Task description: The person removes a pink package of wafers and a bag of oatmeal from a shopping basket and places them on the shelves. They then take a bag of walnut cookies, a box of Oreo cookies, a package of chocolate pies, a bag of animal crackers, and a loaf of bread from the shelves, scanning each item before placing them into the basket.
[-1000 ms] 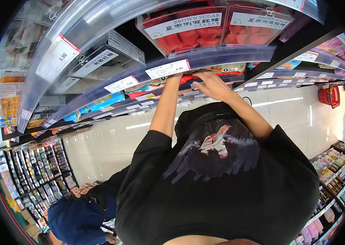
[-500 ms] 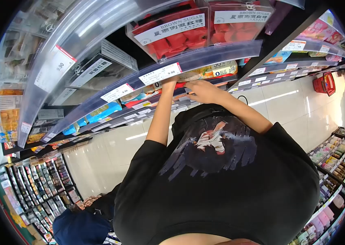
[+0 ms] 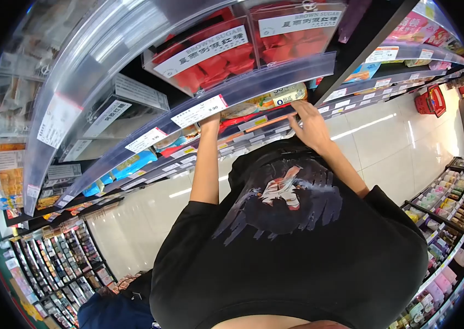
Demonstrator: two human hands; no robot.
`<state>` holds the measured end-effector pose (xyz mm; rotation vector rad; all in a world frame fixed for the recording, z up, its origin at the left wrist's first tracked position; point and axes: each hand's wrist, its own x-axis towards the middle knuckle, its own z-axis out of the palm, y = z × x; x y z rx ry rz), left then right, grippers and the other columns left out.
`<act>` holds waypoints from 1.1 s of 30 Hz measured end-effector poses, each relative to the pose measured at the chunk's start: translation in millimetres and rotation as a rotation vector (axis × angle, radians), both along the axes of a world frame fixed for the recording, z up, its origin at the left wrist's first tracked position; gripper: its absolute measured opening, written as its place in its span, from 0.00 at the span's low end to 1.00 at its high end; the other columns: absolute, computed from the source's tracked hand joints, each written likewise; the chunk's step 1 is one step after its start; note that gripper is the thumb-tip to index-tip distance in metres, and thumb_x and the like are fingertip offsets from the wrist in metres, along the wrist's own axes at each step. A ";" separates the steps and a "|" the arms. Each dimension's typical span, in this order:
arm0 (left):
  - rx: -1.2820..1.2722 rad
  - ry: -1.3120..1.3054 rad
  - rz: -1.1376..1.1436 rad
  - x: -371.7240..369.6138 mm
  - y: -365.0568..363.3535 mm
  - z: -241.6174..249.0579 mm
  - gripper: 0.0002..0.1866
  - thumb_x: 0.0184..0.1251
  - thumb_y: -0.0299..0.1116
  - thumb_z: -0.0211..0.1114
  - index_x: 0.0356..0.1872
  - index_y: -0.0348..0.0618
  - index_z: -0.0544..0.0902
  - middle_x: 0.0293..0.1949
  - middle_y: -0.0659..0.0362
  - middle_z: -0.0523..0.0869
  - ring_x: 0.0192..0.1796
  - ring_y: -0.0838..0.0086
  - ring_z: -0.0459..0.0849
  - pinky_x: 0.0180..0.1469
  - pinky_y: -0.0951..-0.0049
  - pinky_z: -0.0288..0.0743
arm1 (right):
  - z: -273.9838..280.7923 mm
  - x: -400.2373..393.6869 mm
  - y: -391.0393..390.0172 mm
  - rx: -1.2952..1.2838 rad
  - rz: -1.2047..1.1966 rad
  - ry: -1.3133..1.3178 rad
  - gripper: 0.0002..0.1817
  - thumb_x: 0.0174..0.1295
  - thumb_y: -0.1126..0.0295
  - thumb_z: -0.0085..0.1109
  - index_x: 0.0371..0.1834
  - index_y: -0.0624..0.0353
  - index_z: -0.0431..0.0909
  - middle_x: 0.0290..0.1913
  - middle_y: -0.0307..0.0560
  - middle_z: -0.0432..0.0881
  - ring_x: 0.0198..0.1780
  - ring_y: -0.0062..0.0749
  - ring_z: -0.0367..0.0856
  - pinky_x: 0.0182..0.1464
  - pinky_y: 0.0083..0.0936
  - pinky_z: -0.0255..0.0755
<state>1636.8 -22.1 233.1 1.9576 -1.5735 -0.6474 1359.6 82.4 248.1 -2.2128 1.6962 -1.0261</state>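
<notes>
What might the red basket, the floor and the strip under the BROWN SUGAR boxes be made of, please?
The red basket looks like moulded plastic, with slotted sides. The floor seems glossy tile, ceramic or stone, with joint lines and reflections. The strip appears to be smooth, translucent plastic, bluish and catching glare.

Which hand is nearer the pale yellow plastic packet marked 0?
Right: the right hand is just in front of the packet; the left hand is farther left, its fingers hidden behind the clear plastic shelf edge.
</notes>
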 end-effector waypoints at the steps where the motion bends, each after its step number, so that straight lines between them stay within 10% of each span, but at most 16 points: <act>1: -0.172 -0.295 -0.078 0.2 4.6 6.8 0.18 0.62 0.42 0.52 0.48 0.42 0.76 0.48 0.46 0.77 0.54 0.56 0.73 0.57 0.61 0.63 | -0.3 2.4 -1.0 -0.016 0.013 0.026 0.16 0.55 0.68 0.56 0.44 0.67 0.74 0.43 0.58 0.78 0.49 0.48 0.75 0.52 0.35 0.67; 6: -0.213 -0.410 -0.156 5.3 -4.9 1.6 0.19 0.63 0.43 0.50 0.47 0.42 0.77 0.49 0.45 0.77 0.54 0.54 0.73 0.56 0.60 0.64 | -6.1 7.0 -13.8 0.028 0.083 0.195 0.19 0.55 0.63 0.57 0.42 0.69 0.73 0.44 0.59 0.78 0.51 0.46 0.75 0.54 0.34 0.66; 11: -0.289 -0.388 -0.095 2.1 0.2 -2.6 0.19 0.63 0.43 0.49 0.47 0.41 0.77 0.50 0.45 0.77 0.54 0.52 0.73 0.56 0.59 0.65 | -7.4 7.1 -44.1 -0.002 0.123 0.293 0.19 0.51 0.57 0.59 0.19 0.65 0.78 0.18 0.55 0.78 0.26 0.48 0.79 0.41 0.35 0.72; 15: -0.354 0.002 0.108 -10.1 7.1 -1.6 0.18 0.64 0.40 0.48 0.49 0.40 0.76 0.51 0.47 0.77 0.54 0.53 0.73 0.56 0.59 0.65 | -10.4 0.1 -43.9 0.059 0.221 0.375 0.21 0.51 0.54 0.59 0.23 0.66 0.78 0.21 0.56 0.79 0.28 0.47 0.80 0.42 0.34 0.72; 18: -0.613 -0.479 0.037 -8.7 12.6 3.7 0.16 0.62 0.35 0.55 0.46 0.36 0.76 0.47 0.49 0.79 0.50 0.59 0.77 0.53 0.63 0.68 | -3.2 -6.3 -37.1 0.166 0.267 0.397 0.23 0.52 0.54 0.58 0.35 0.68 0.78 0.29 0.58 0.80 0.36 0.46 0.80 0.46 0.34 0.70; 21: -0.683 0.372 0.088 -18.4 16.7 2.3 0.13 0.53 0.21 0.62 0.42 0.31 0.77 0.44 0.53 0.80 0.44 0.69 0.79 0.47 0.70 0.70 | 3.6 -9.8 -30.2 0.187 0.299 0.379 0.24 0.52 0.52 0.57 0.32 0.68 0.77 0.27 0.57 0.80 0.35 0.47 0.80 0.44 0.35 0.71; 24: -0.648 0.655 0.211 -34.8 33.3 4.1 0.21 0.57 0.29 0.65 0.49 0.31 0.71 0.41 0.53 0.80 0.40 0.70 0.78 0.46 0.70 0.70 | -1.0 -11.8 -23.5 0.216 0.291 0.375 0.25 0.51 0.51 0.58 0.30 0.69 0.76 0.28 0.58 0.80 0.36 0.48 0.80 0.44 0.37 0.71; 33: -0.654 0.231 0.239 -66.6 65.5 -6.2 0.25 0.55 0.38 0.65 0.45 0.24 0.71 0.42 0.37 0.76 0.44 0.48 0.75 0.50 0.58 0.66 | -13.2 -11.1 -45.2 0.135 0.281 0.480 0.25 0.54 0.48 0.53 0.36 0.64 0.76 0.36 0.58 0.81 0.42 0.47 0.78 0.52 0.36 0.65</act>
